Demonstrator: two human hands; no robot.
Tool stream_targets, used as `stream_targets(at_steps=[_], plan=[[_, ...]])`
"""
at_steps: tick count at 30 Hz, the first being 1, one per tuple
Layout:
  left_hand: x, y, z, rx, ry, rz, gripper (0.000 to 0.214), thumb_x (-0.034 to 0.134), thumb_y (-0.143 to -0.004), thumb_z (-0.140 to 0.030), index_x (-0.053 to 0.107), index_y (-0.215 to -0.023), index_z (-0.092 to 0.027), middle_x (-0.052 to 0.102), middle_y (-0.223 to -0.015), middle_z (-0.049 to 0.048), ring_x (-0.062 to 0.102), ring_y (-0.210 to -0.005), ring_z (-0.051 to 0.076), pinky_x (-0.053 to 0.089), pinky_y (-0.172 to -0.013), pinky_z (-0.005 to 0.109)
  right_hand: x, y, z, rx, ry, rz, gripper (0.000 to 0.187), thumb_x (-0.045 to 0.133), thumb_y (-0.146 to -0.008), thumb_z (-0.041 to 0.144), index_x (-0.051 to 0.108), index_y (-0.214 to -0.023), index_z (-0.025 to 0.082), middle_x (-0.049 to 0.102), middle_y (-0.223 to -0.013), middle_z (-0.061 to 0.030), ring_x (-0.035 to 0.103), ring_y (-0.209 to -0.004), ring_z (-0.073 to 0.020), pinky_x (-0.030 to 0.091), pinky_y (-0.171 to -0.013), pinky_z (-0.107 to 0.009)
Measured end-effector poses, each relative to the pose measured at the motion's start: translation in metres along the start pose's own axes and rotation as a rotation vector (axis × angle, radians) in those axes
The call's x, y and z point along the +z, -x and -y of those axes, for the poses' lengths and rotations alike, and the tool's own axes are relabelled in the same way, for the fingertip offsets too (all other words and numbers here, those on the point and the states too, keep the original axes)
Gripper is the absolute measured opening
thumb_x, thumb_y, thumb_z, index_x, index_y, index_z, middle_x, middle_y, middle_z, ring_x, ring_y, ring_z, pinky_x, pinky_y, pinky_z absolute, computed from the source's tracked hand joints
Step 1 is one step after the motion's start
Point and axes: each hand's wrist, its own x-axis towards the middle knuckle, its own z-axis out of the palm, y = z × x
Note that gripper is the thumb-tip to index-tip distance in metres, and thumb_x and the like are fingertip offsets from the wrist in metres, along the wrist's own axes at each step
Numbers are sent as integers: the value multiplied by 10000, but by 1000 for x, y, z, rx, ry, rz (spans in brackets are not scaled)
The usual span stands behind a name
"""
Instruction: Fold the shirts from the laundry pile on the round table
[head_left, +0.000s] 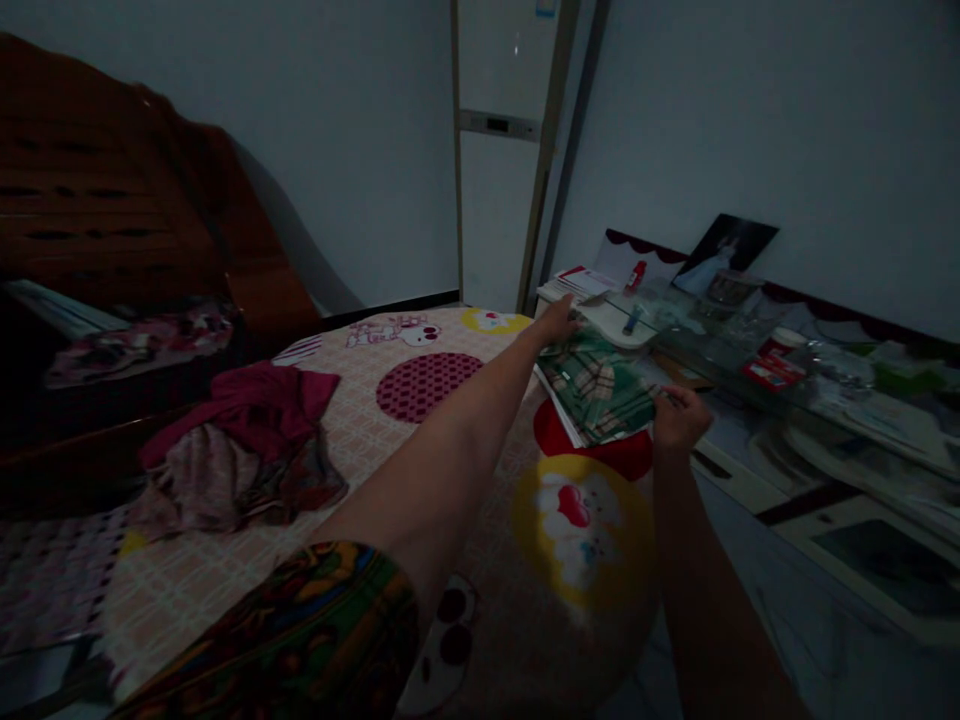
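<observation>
A folded green plaid cloth (600, 385) lies at the bed's far right edge, beside a cluttered side table. My left hand (556, 322) reaches far across the bed, fingers stretched out flat on the cloth's far corner. My right hand (679, 418) is closed in a pinch on the cloth's near right corner. A patterned sleeve covers my left upper arm.
The bed (450, 470) has a pink checked sheet with cartoon prints. A heap of red and patterned clothes (240, 450) lies at its left. A wooden headboard (112, 200) stands at left. The glass-topped table (787, 390) carries jars, boxes and a photo. A tall white unit (499, 150) stands in the corner.
</observation>
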Motion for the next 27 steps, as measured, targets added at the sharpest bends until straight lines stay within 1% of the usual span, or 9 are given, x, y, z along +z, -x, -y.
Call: stream_targets(at_steps=[4,6,8,10,14,17,20,24,27], plan=[[14,42,11,-72,-15,-7,660,614,-830,-120,457,-1468,-56,470,-1530,214,481,-1389,280,375,-1169,385,-8,8,-6,-172,220,-19,209,575,-665,250,679,-824,163,679,-814,-94,633,-791,-264,517,-803,-432],[10,72,20,-111,-4,-19,592,589,-837,-108,524,-1426,-89,534,-1485,185,547,-1329,270,419,-1141,394,-9,19,6,-351,221,-27,224,556,-719,255,684,-877,161,690,-936,-133,635,-935,-294,495,-898,-472],[1,104,31,-164,28,29,482,569,-842,-105,626,-1321,-119,639,-1372,152,645,-1195,251,491,-1067,388,-3,34,26,-515,156,0,213,531,-782,253,680,-909,169,683,-1065,-153,610,-1071,-300,464,-978,-486],[-12,137,42,-242,62,65,435,562,-839,-99,663,-1262,-108,680,-1305,152,705,-1059,223,544,-981,354,10,54,48,-601,78,110,201,508,-818,226,675,-921,186,682,-1102,-136,611,-1087,-274,467,-993,-463],[-50,201,65,-318,-13,29,365,571,-852,-149,711,-1189,-131,727,-1221,119,690,-1100,226,533,-979,330,55,101,73,-602,21,446,199,499,-829,199,681,-909,185,706,-996,-114,642,-988,-251,500,-945,-415],[-87,243,84,-393,-137,-44,348,570,-871,-196,719,-1183,-159,730,-1223,97,669,-1138,240,509,-1017,355,95,138,72,-506,63,674,205,540,-812,208,706,-927,175,728,-962,-120,663,-910,-253,518,-897,-396],[-124,279,104,-539,-253,-128,368,567,-875,-210,705,-1211,-151,731,-1209,114,678,-1096,246,507,-1005,358,130,169,63,-395,133,849,219,596,-788,223,732,-958,200,746,-985,-111,677,-911,-259,529,-871,-383],[-168,317,128,-710,-423,-229,413,566,-852,-179,673,-1248,-128,701,-1246,153,655,-1139,267,484,-999,357,157,194,50,-419,132,933,251,615,-754,201,752,-963,226,751,-1001,-90,676,-960,-261,521,-914,-391],[-194,336,138,-830,-554,-286,385,499,-814,-98,712,-1134,-114,711,-1174,170,649,-1125,295,467,-966,376,163,198,40,-504,68,911,260,586,-755,183,752,-953,208,747,-1035,-97,660,-1019,-259,490,-985,-405]])
